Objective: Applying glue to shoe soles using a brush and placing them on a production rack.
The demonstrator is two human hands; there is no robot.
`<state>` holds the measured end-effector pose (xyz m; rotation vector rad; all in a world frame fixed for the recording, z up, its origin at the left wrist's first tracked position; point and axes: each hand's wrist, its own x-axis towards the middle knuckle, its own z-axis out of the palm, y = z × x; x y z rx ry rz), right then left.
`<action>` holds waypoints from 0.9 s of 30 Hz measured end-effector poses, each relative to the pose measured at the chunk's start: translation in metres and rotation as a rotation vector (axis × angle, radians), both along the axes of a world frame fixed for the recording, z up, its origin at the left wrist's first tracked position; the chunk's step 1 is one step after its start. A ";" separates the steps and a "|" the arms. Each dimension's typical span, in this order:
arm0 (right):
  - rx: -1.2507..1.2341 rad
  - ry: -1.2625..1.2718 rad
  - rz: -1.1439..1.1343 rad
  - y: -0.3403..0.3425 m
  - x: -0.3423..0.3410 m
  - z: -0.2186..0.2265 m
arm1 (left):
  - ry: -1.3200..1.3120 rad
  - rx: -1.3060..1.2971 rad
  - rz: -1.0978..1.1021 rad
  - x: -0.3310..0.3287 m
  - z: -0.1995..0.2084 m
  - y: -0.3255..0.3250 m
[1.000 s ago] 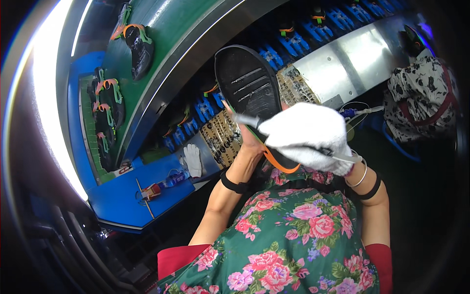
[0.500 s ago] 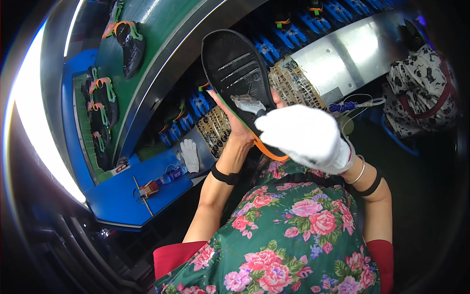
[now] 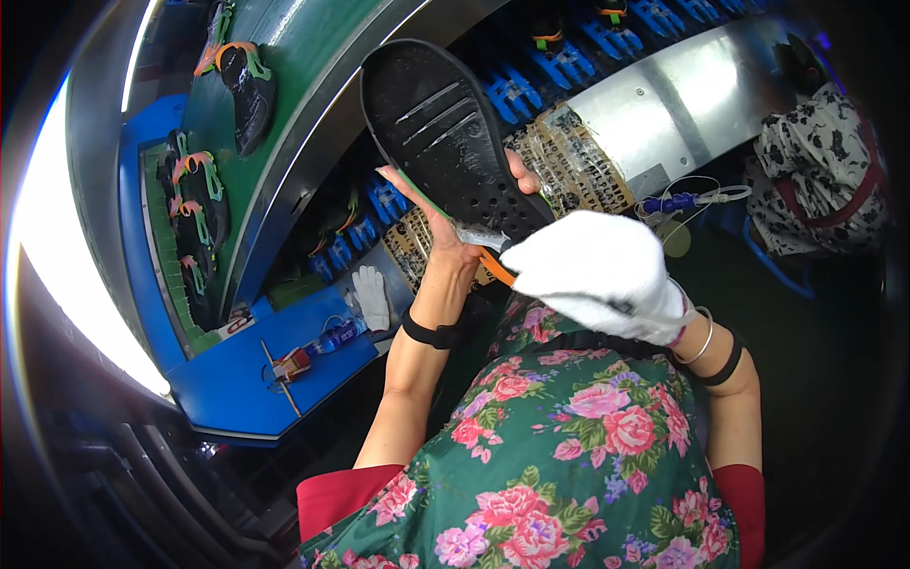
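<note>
My left hand (image 3: 445, 235) is bare and wrapped round a black sandal (image 3: 431, 119) with its dark, slotted and perforated footbed facing up. The thumb lies along the sandal's left side and fingertips curl over its right edge. An orange strap (image 3: 497, 268) shows below it. My right hand (image 3: 597, 275), in a white glove, is closed round a brush, its handle hidden. The brush's pale, flat head (image 3: 481, 238) touches the lower part of the footbed, near my left palm.
Strappy sandals (image 3: 251, 100) lie on a green belt (image 3: 322, 43) at left. Blue racks (image 3: 569, 62) line the far side, beside a metal ledge (image 3: 664, 100) and a taped cardboard strip (image 3: 578, 161). A white glove (image 3: 371, 296) and wooden-handled tool (image 3: 289, 365) rest on a blue shelf (image 3: 232, 389).
The sandal has shifted up and left with my left hand. The brush head has gone from the middle of the footbed down towards its lower left edge.
</note>
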<state>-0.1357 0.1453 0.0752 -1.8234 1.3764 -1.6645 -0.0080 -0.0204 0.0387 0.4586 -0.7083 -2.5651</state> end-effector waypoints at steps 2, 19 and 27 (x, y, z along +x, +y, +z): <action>0.063 -0.162 -0.010 0.000 -0.006 0.000 | -0.016 -0.002 0.025 0.001 -0.003 -0.003; 0.010 -0.065 -0.058 0.001 0.000 -0.004 | 0.077 -0.096 -0.068 -0.001 -0.008 -0.027; 0.068 -0.096 -0.038 0.004 -0.010 -0.007 | 0.179 -0.147 -0.083 -0.009 -0.002 -0.030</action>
